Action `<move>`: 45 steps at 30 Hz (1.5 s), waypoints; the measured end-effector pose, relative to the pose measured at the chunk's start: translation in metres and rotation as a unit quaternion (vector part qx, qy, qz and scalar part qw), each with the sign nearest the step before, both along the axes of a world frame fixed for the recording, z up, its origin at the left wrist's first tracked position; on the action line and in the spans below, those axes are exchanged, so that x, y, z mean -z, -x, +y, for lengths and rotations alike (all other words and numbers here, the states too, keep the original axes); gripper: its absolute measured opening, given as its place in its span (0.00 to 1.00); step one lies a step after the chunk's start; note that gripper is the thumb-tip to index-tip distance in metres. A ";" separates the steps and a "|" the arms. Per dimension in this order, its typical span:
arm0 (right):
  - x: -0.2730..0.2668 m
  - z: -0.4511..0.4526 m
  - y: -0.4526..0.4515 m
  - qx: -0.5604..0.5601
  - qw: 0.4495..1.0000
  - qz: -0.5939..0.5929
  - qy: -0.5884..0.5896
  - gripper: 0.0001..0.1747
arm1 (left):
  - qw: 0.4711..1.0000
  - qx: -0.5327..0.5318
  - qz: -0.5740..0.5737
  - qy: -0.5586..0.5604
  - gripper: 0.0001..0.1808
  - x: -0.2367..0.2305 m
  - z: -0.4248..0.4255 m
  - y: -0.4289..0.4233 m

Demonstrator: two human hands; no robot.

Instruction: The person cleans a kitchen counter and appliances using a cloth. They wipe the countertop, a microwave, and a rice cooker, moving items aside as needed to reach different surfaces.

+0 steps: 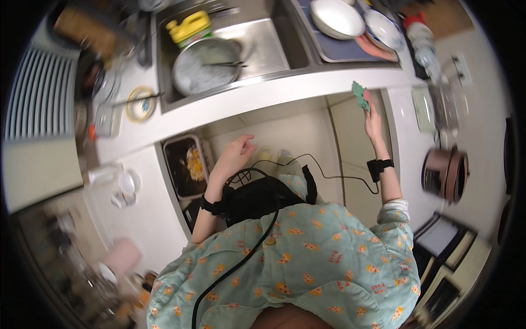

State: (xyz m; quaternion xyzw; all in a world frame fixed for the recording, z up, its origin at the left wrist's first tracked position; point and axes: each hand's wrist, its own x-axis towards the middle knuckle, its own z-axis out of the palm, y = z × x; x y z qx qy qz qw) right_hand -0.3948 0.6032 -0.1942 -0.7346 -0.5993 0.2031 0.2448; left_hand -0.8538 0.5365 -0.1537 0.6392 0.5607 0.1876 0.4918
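Observation:
My right hand (373, 123) holds a crumpled green cloth (361, 96) with a pink patch, just off the front edge of the white counter (283, 88). Nothing is in my left hand (236, 155); it hangs in front of my body with loosely bent fingers, near an open bin (173, 162) with food scraps in it. Beyond the counter edge, the steel sink (263, 45) contains a metal pot (187, 68) of sudsy water with a dark-handled utensil across it. Behind the pot is a yellow detergent jug (192, 26).
White bowls (337, 18) stand on a drying tray (335, 51) right of the sink. A patterned dish (140, 103) lies on the left counter. At right sits a brown rice cooker (439, 174). A black cable (324, 176) loops below my hands.

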 end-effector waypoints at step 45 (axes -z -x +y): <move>0.009 -0.577 -0.268 0.604 0.724 0.301 -0.146 0.24 | 0.836 0.529 -0.082 0.120 0.09 0.055 -0.173 -0.522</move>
